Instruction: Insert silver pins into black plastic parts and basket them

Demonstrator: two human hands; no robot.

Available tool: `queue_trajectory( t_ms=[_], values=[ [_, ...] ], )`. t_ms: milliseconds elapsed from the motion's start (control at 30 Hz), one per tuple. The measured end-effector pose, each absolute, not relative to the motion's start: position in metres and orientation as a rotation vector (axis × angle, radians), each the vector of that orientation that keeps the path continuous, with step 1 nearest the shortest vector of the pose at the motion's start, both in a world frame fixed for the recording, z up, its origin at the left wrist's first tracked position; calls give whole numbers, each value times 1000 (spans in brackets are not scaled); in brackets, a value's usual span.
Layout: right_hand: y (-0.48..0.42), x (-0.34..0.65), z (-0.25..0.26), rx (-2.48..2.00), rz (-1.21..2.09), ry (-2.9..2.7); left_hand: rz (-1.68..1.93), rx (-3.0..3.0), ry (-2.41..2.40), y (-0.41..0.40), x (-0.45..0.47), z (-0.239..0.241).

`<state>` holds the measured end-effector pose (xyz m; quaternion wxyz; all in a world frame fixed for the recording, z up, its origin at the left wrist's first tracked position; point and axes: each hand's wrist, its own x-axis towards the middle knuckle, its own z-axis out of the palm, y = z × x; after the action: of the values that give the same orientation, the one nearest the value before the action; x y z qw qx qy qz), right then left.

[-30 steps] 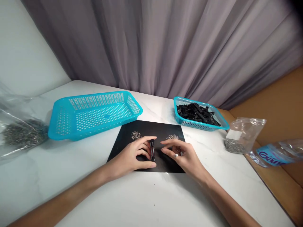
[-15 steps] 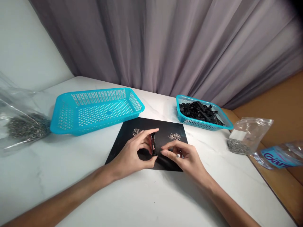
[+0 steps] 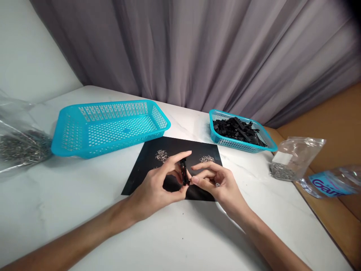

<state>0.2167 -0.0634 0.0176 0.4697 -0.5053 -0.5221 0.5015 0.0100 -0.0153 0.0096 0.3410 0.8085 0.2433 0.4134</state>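
My left hand [image 3: 158, 186] pinches a small black plastic bar [image 3: 184, 172] upright between thumb and fingers, above a black mat [image 3: 146, 167] on the white table. My right hand [image 3: 217, 182] is closed in a pinch, its fingertips touching the bar's right side; what they hold is too small to make out. Two little heaps of metal parts lie on the mat, the left heap [image 3: 161, 155] beyond my left fingers and the right heap [image 3: 206, 159] beyond my right hand.
An empty turquoise basket [image 3: 109, 126] stands at the back left. A smaller turquoise basket [image 3: 241, 131] of black bars stands at the back right. Plastic bags of metal parts lie at the far left [image 3: 19, 145] and right [image 3: 293, 158]. A curtain hangs behind.
My left hand has lifted the black bar off the mat and tilted it upright. My right hand has moved left and its fingertips now meet the bar.
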Motion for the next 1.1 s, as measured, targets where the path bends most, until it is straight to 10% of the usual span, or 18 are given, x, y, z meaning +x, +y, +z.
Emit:
queue_trajectory(
  t_ms=[667,1100],
  values=[
    [-72,210,24,-1224,1160,-1386,862,1650,709,-17,13,16],
    [-69,239,10,-854,259,-2077,560,1180,668,-7,15,30]
  ],
)
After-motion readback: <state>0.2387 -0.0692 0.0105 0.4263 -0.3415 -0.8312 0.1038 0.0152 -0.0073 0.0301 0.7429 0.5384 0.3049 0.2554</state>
